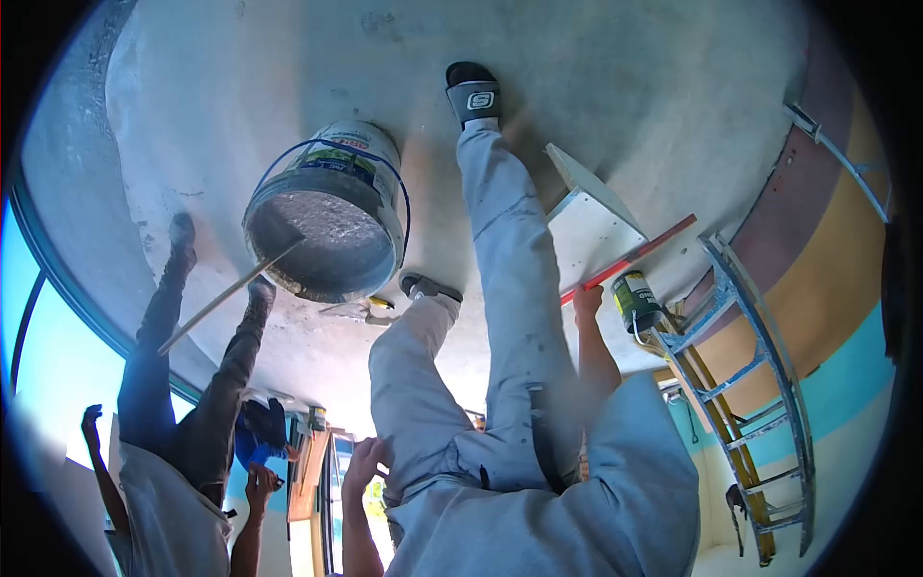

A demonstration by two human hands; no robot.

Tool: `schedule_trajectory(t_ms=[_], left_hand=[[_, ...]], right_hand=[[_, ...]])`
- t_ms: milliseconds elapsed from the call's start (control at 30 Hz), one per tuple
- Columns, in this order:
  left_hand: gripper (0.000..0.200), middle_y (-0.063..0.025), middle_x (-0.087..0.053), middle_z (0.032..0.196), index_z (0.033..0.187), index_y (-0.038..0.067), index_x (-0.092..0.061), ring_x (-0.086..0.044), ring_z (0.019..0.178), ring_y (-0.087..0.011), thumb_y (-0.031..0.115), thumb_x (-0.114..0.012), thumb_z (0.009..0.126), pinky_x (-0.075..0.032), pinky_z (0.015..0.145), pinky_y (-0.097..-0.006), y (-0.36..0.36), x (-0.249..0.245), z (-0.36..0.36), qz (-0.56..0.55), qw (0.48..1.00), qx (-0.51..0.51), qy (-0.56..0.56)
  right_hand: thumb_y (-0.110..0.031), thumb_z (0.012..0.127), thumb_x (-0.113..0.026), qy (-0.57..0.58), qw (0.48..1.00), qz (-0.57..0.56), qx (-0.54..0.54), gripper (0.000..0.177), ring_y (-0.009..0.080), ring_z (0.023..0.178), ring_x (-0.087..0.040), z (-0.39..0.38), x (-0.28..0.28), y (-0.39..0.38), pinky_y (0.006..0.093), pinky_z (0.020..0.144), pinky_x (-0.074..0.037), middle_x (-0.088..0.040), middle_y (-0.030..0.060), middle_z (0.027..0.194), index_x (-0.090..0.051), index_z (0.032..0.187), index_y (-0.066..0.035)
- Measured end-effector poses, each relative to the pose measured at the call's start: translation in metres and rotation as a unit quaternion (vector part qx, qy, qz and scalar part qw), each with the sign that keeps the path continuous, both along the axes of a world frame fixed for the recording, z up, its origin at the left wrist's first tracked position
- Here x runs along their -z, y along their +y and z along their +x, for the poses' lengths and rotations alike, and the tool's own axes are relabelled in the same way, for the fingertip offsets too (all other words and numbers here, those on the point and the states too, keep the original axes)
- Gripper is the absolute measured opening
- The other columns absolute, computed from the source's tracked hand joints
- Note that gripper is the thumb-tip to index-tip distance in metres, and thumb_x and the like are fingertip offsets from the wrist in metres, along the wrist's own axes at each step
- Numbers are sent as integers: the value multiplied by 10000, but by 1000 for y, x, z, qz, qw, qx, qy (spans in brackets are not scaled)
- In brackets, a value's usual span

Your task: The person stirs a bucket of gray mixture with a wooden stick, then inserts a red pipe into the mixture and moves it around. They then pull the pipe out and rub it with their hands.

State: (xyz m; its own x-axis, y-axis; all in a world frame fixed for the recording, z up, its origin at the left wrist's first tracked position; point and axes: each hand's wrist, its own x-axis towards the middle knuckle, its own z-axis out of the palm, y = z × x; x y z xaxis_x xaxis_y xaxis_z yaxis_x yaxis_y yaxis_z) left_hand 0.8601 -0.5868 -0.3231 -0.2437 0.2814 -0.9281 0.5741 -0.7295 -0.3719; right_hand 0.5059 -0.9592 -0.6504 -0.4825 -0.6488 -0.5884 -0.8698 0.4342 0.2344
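Note:
My right hand (pixel 588 300) is closed around a long, thin red bar (pixel 639 253), close to its left end. A white board-like piece (pixel 596 231) lies beyond the bar. Near my right hand stands a green-and-yellow paint can (pixel 635 298). My left hand (pixel 365 464) rests against my grey trouser leg (pixel 413 385), fingers partly spread, with no object visible in it. To the left of my legs is a large bucket (pixel 385 149) with a blue handle, holding grey wet mix (pixel 332 216). A wooden stick (pixel 231 300) leans out of it.
On the left a person (pixel 163 500) stands near the bucket, hands off the stick. Someone in blue (pixel 260 433) is farther back. A ladder (pixel 769 385) stands at the right. A small tool with a yellow handle (pixel 381 302) lies by my left sandal (pixel 430 286).

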Motion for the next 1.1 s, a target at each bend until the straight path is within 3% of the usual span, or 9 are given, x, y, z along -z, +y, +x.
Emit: schedule_trajectory(t_ms=[133,233,333,500,567,733,833,933,1100], left_hand=[[230,-52,-575,860,1000,33,-558,-591,806,-153,231,-464,930,-513,719,-335,1,15,31,34,989,-81,-115],[232,-43,-577,916,1076,68,-536,-579,899,-139,234,-472,928,-503,737,-310,14,47,59,83,947,-104,-292],[329,-82,-548,1113,1198,77,-493,-562,1044,-201,287,-492,944,-504,827,-358,25,94,92,75,857,-204,-467],[515,-135,-455,1331,1369,20,-339,-461,1220,-243,284,-490,954,-415,975,-412,63,187,141,-10,658,-333,-675],[565,-152,-439,1356,1402,16,-288,-454,1236,-257,281,-496,947,-411,972,-398,56,208,168,-114,605,-376,-693],[624,-182,-474,1333,1384,-9,-287,-483,1223,-267,321,-542,921,-409,990,-394,38,234,208,-267,603,-270,-702],[609,-178,-566,1207,1343,-13,-333,-577,1097,-254,280,-612,888,-479,919,-353,32,244,210,-293,583,-210,-728],[531,-167,-606,1107,1308,-18,-371,-626,993,-243,203,-614,891,-528,847,-343,23,245,203,-276,561,-192,-757],[412,-144,-614,1027,1267,-9,-417,-637,934,-217,53,-575,892,-550,814,-333,12,191,172,-307,513,-207,-774]], right_hand=[[-86,864,-527,-112,985,-90,97,280,341,752,-651,-1,-11,-26,397,635,-546,-585,250,931,-399,1075,45],[-117,880,-521,-114,979,-132,-102,230,254,668,-614,-22,-13,-75,343,588,-515,-586,188,905,-447,1055,11],[-148,897,-516,-167,918,-192,-305,188,167,584,-576,-6,9,-145,289,541,-485,-586,126,878,-495,1035,-23],[-147,902,-520,-331,862,-175,-342,178,139,545,-535,141,40,-234,265,496,-447,-562,97,816,-498,1022,-19],[-147,904,-521,-391,831,-147,-367,174,127,530,-518,211,50,-251,256,478,-432,-552,86,791,-499,1017,-17],[-158,908,-536,-494,787,-33,-368,182,81,478,-447,433,50,-212,249,410,-357,-493,35,703,-497,1003,-6],[-156,908,-544,-574,684,-26,-450,200,75,446,-427,527,85,-184,247,392,-343,-493,12,685,-512,1031,-2],[-163,900,-559,-622,593,0,-511,215,70,442,-431,592,93,-153,242,392,-344,-506,7,688,-540,1042,-3],[-165,887,-585,-606,572,71,-548,228,72,538,-475,597,25,-79,243,452,-371,-531,19,738,-556,1045,-3]])
